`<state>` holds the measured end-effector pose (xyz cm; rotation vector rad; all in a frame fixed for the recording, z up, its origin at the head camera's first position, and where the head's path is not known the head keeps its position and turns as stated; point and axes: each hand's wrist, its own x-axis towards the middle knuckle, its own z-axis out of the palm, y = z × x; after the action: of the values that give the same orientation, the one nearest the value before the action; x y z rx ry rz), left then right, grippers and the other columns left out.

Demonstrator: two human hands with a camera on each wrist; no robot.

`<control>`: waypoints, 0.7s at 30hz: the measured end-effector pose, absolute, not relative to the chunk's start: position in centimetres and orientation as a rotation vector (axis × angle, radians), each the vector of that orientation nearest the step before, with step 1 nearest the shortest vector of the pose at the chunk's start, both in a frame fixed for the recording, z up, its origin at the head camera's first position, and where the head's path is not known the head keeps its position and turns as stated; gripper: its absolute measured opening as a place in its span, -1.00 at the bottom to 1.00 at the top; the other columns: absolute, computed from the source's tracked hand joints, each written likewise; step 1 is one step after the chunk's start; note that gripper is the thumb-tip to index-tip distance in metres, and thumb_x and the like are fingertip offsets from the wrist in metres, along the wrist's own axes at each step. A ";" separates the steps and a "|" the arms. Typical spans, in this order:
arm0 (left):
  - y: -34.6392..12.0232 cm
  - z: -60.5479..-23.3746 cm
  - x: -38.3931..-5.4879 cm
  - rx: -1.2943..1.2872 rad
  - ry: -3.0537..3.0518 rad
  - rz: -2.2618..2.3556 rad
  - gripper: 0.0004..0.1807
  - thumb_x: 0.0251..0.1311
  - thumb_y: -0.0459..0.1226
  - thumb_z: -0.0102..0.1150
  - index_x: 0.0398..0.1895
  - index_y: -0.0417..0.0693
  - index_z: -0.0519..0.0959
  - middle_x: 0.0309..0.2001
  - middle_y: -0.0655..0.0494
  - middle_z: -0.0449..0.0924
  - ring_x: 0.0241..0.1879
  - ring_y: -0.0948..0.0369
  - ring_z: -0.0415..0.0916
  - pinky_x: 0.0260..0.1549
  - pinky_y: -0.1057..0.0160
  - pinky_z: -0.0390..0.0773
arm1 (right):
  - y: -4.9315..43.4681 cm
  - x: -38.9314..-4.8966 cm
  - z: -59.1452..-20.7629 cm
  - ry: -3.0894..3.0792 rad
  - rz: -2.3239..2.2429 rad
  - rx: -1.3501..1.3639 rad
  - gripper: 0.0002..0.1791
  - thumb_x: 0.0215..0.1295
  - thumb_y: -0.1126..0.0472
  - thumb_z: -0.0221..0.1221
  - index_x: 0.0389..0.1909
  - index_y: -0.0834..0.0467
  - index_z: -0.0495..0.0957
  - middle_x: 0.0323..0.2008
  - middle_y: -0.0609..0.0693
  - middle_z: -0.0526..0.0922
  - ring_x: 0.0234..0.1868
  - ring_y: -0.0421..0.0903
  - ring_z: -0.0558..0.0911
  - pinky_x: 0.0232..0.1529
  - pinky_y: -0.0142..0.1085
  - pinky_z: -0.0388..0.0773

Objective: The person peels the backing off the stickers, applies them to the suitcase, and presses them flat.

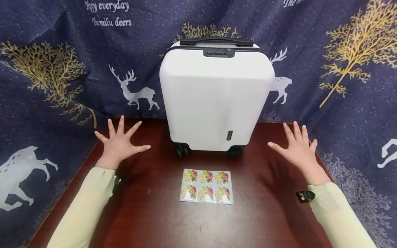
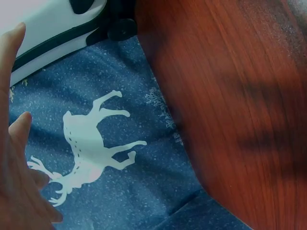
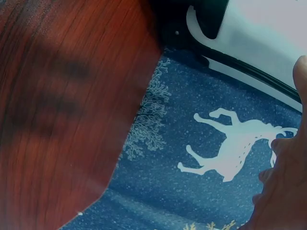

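A white suitcase stands upright at the back of the table, with a black handle and a combination lock on top and dark wheels below. In front of it lies a flat sheet of stickers printed with fruit and waffle pictures in two rows. To the left of the suitcase, my left hand hovers with spread fingers, holding nothing. My right hand is held likewise on the other side, fingers apart and touching nothing. Both wrist views catch part of the suitcase beyond the fingers.
The dark red wooden table fills the lower middle. Blue cloth with white deer and gold trees hangs behind and along both sides, close to the table's edges. Black straps show at the wrists.
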<state>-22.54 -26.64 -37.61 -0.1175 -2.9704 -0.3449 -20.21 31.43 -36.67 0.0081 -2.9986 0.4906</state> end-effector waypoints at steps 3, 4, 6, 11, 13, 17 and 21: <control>-26.7 -37.8 -22.5 -0.110 -2.977 -0.361 0.13 -0.01 0.45 0.28 0.61 0.30 0.11 0.64 -0.36 -0.34 0.54 -0.52 -0.61 0.11 -0.83 -0.55 | 31.4 -20.2 -36.8 -2.997 0.490 0.003 0.15 0.33 -0.50 0.02 0.66 0.05 -0.24 0.63 0.35 -0.33 0.63 0.42 -0.39 0.30 0.72 -0.33; -26.7 -37.9 -22.5 -0.108 -2.980 -0.369 0.13 0.00 0.44 0.28 0.61 0.29 0.11 0.64 -0.36 -0.35 0.54 -0.52 -0.61 0.11 -0.83 -0.55 | 31.4 -20.2 -36.8 -2.996 0.491 0.002 0.14 0.33 -0.50 0.02 0.66 0.05 -0.23 0.63 0.35 -0.32 0.63 0.42 -0.38 0.30 0.72 -0.33; -26.7 -38.0 -22.4 -0.102 -2.981 -0.379 0.13 0.00 0.44 0.28 0.61 0.29 0.11 0.64 -0.37 -0.35 0.54 -0.52 -0.61 0.10 -0.83 -0.55 | 31.4 -20.1 -36.9 -2.990 0.496 -0.003 0.14 0.33 -0.49 0.03 0.66 0.06 -0.21 0.64 0.35 -0.31 0.63 0.42 -0.37 0.30 0.71 -0.33; -26.6 -38.5 -22.2 -0.088 -2.969 -0.388 0.12 0.01 0.42 0.29 0.61 0.29 0.11 0.64 -0.37 -0.34 0.54 -0.54 -0.57 0.10 -0.84 -0.51 | 31.3 -19.9 -37.4 -2.963 0.513 -0.015 0.12 0.34 -0.49 0.03 0.66 0.07 -0.17 0.64 0.35 -0.28 0.63 0.42 -0.33 0.30 0.71 -0.30; -26.6 -38.7 -22.1 -0.081 -2.961 -0.389 0.11 0.01 0.42 0.29 0.61 0.29 0.11 0.64 -0.37 -0.32 0.54 -0.54 -0.57 0.10 -0.84 -0.50 | 31.3 -19.8 -37.7 -2.950 0.529 -0.017 0.11 0.34 -0.48 0.03 0.66 0.07 -0.15 0.64 0.35 -0.25 0.63 0.42 -0.32 0.31 0.71 -0.29; -26.5 -39.1 -21.9 -0.071 -2.950 -0.401 0.09 0.03 0.41 0.28 0.61 0.30 0.12 0.64 -0.38 -0.31 0.54 -0.54 -0.57 0.11 -0.85 -0.48 | 31.1 -19.6 -38.2 -2.924 0.562 -0.015 0.08 0.35 -0.47 0.02 0.65 0.08 -0.11 0.64 0.34 -0.21 0.64 0.41 -0.29 0.33 0.69 -0.28; -26.3 -39.4 -21.6 -0.066 -2.944 -0.414 0.07 0.05 0.38 0.29 0.60 0.29 0.13 0.64 -0.38 -0.28 0.55 -0.53 -0.55 0.12 -0.85 -0.46 | 30.9 -19.4 -38.8 -2.878 0.575 -0.018 0.03 0.37 -0.43 0.03 0.63 0.10 -0.02 0.63 0.34 -0.12 0.63 0.40 -0.22 0.34 0.67 -0.21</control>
<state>-21.56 -26.26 -39.37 -0.0656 -2.9435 -0.4137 -19.44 30.95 -38.85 -0.0184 -2.8777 0.5754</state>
